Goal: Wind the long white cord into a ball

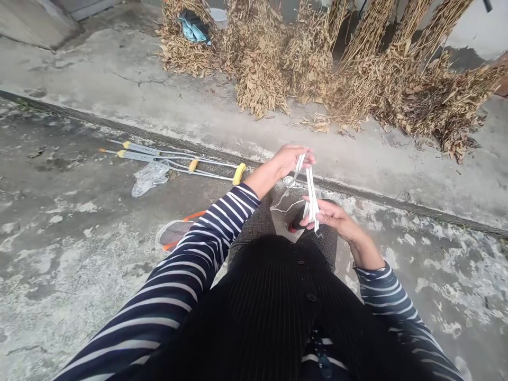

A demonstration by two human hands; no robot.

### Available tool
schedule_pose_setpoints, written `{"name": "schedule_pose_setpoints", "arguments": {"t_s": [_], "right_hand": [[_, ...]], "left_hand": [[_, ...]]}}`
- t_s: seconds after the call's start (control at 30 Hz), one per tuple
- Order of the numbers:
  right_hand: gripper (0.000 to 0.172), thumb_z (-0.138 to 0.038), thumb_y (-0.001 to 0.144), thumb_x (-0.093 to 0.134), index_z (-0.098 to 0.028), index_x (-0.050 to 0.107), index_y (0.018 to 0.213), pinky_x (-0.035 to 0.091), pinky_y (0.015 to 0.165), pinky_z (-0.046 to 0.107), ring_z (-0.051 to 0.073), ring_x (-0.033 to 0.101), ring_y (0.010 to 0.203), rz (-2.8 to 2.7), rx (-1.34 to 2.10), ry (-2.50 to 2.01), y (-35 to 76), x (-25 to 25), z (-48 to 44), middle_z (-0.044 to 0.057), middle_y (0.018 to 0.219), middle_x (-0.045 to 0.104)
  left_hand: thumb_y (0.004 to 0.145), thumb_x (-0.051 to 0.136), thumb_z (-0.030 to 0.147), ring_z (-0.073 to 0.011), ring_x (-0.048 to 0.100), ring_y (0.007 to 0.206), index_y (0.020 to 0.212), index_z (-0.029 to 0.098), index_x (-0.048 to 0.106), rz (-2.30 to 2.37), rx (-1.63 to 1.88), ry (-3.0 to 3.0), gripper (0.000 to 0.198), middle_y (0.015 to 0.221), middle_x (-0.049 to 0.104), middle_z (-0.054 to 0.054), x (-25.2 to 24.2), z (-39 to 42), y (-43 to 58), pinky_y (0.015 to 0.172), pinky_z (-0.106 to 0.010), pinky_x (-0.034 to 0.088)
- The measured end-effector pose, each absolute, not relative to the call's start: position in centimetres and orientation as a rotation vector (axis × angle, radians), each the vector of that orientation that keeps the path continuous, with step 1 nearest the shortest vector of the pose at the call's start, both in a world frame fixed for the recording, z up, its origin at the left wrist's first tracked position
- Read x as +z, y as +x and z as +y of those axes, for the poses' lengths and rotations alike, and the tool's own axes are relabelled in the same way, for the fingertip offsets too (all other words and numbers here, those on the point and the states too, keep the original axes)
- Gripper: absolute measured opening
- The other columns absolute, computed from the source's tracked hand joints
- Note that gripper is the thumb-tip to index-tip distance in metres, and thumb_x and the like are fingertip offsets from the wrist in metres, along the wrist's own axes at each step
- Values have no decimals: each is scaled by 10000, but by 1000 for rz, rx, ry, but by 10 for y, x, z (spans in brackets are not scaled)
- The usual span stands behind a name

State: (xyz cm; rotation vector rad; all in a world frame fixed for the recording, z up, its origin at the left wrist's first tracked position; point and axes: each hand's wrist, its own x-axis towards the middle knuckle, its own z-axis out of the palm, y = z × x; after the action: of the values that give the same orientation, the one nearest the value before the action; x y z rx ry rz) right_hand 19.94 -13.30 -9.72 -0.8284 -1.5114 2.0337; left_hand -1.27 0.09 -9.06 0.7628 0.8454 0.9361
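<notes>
A white flat strap (310, 188), perhaps elastic band, stretches in loops between my two hands. My left hand (291, 160) is the farther one, its fingers closed around the upper end of the loops. Nearer to my body, my right hand (331, 216) pinches the lower end, where a short tail hangs below the fingers. From the loops the strap runs down to a small white coil (289, 182) on the ground beyond my knees. A thin loose length curves beside my leg. My fingers partly hide how the loops are held.
Two crutches (186, 161) with yellow pads lie on the concrete to the left, a clear plastic bag (150, 178) beside them. An orange-edged mesh item (174, 233) is partly behind my left sleeve. A raised concrete ledge (206, 116) crosses ahead, with dried plant bundles (262, 74) against the wall.
</notes>
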Motion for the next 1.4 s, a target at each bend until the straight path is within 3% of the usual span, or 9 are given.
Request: {"name": "schedule_pose_setpoints", "arguments": {"t_s": [0.17, 0.4, 0.53, 0.83, 1.0, 1.07, 1.13, 1.27, 1.4], "right_hand": [[611, -396, 943, 710, -211, 540, 1500, 627, 835, 331, 185, 764, 853, -1406, 2055, -811, 199, -97, -136, 75, 948, 789], [602, -352, 860, 810, -188, 622, 1407, 635, 786, 303, 189, 775, 831, -1230, 2001, -855, 194, -104, -131, 56, 850, 784], [579, -341, 857, 812, -218, 630, 1393, 641, 771, 327, 202, 779, 838, -1196, 1992, -796, 193, -102, -128, 42, 826, 779], [525, -316, 915, 755, -218, 613, 1411, 618, 819, 334, 194, 782, 851, -1387, 1943, -738, 194, -86, -125, 38, 835, 785], [506, -303, 921, 750, -192, 627, 1399, 616, 822, 318, 186, 783, 853, -1443, 1991, -748, 192, -85, -126, 48, 840, 788], [515, -323, 910, 763, -200, 631, 1392, 623, 819, 333, 188, 780, 835, -1382, 1984, -732, 193, -85, -126, 38, 813, 781], [556, -349, 885, 787, -206, 624, 1397, 633, 793, 341, 193, 774, 822, -1312, 1954, -745, 195, -85, -124, 31, 798, 773], [642, -379, 854, 810, -202, 594, 1431, 647, 766, 332, 193, 765, 834, -1222, 1929, -796, 198, -84, -119, 30, 797, 762], [609, -369, 841, 819, -215, 619, 1395, 648, 765, 325, 193, 762, 844, -1194, 1904, -794, 195, -83, -115, 31, 832, 762]], "left_hand": [[978, 581, 157, -146, 701, 642, 890, 66, 654, 877, 727, 785, 146, 663, 688, -67, -131, -3, -9, 690, -255, 532], [859, 770, 443, -154, 647, 601, 673, 101, 651, 769, 405, 1065, 406, 588, 621, -52, -160, 6, -32, 650, -280, 511], [836, 768, 522, -143, 618, 587, 621, 127, 609, 709, 476, 1041, 478, 551, 584, -31, -161, 20, -42, 684, -291, 519], [782, 806, 456, -141, 592, 535, 601, 141, 673, 1007, 275, 1364, 387, 532, 635, -58, -140, 41, -42, 603, -263, 460], [778, 805, 302, -157, 640, 568, 603, 119, 698, 1049, 300, 1476, 275, 533, 662, -69, -113, 63, -32, 693, -297, 522], [789, 777, 217, -143, 648, 602, 637, 106, 703, 1111, 477, 1531, 202, 597, 692, -63, -103, 57, -29, 725, -294, 532], [844, 716, 204, -144, 685, 704, 789, 99, 739, 1036, 641, 1521, 121, 775, 754, -83, -97, 36, -26, 754, -295, 542], [891, 673, 283, -200, 717, 1008, 1193, 150, 699, 738, 706, 1363, 331, 1218, 735, -137, -105, -33, -22, 817, -333, 562], [776, 800, 277, -236, 675, 1161, 1210, 167, 704, 698, 832, 1325, 458, 1254, 729, -115, -133, -78, -8, 1013, -349, 499]]}}
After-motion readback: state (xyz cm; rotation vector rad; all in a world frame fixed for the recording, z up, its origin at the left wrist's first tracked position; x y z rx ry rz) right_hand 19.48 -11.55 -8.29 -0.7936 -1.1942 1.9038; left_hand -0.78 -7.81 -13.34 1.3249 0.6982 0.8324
